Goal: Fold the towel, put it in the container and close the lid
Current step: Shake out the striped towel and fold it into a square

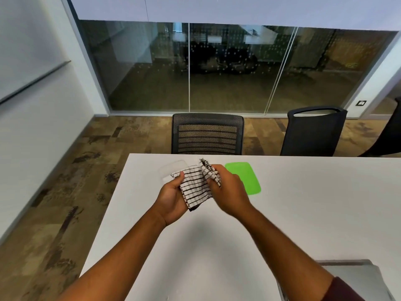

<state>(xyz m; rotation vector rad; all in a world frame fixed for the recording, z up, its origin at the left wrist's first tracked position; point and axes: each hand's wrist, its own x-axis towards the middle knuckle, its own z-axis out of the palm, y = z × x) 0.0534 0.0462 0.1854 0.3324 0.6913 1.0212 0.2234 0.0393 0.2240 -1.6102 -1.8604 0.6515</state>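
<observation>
A white towel with black stripes (195,185) is held above the white table (303,213) between both hands. My left hand (171,200) grips its left edge, thumb on top. My right hand (230,192) pinches a bunched corner of it that sticks up near the table's far edge. A clear container (171,169) stands on the table just behind the towel, partly hidden by it. The green lid (249,179) lies flat to the right of my right hand, its left part covered by the hand.
A grey laptop (358,276) lies at the near right corner of the table. Two dark office chairs (207,133) (314,131) stand behind the far edge. The table's left edge drops off to patterned carpet.
</observation>
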